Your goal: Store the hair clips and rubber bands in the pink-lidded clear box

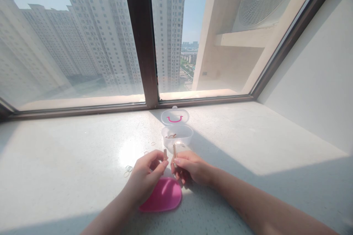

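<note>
Over the windowsill [91, 176], the left hand [149, 170] pinches a small coppery piece [165, 154] and the right hand [191, 165] grips a slim gold-toned piece [174, 150], both upright, just near of the clear box [178, 140]. They look light, stiff and probably slippery; I'd take hold low on the sides, thumb against finger, gently, since thin parts might bend.

1. Sun and shadow split a pale, speckled stone windowsill [234, 128], its midpoint serving as the dial's centre.
2. At twelve o'clock, a clear plastic box [180, 140] stands with its pink-handled lid [174, 114] open.
3. Thin loops [127, 174] lie bunched at nine o'clock, others scattered near ten.
4. Toward seven o'clock, a flat, rounded pink piece [165, 199] rests.
</note>
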